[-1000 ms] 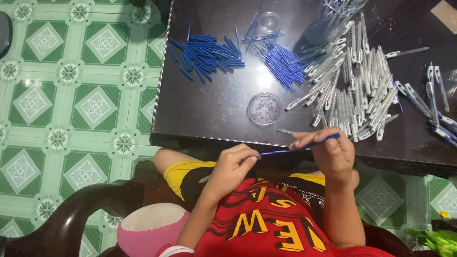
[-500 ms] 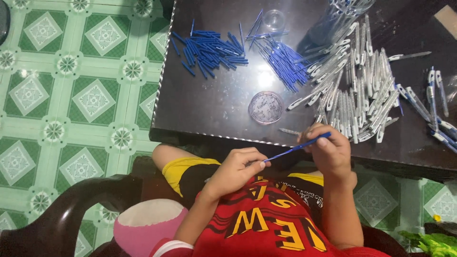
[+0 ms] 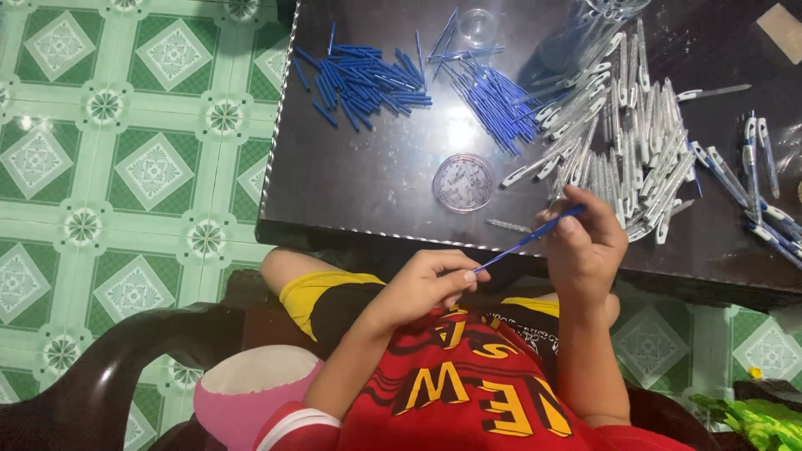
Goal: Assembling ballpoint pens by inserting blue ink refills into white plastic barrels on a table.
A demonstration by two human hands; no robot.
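Seated at the near edge of a dark table (image 3: 376, 184), you hold a thin blue pen refill (image 3: 526, 240) between both hands, just below the centre of the frame. Your left hand (image 3: 422, 288) comes in from the lower left with the forearm angled up across your red shirt (image 3: 468, 392); its fingers are curled in and pinch the lower, left-hand tip of the refill between thumb and forefinger. Your right hand (image 3: 585, 246) rises from the lower right, forearm nearly vertical in the picture, fingers folded closed around the upper end of the refill, whose blue tip pokes out above the knuckles. The refill slants from lower left to upper right, bridging the gap between the two hands, right over the table's front edge and above your lap.

A small round clear dish (image 3: 464, 182) sits on the table just up and left of your right hand. A heap of clear pen barrels (image 3: 618, 142) spreads above and right of that hand, close to it. Two piles of blue refills (image 3: 363, 79) lie farther off in the upper middle of the frame, well apart from both hands. More pens with blue parts (image 3: 756, 179) lie at the right edge. Green patterned floor tiles (image 3: 125, 167) fill the left side.
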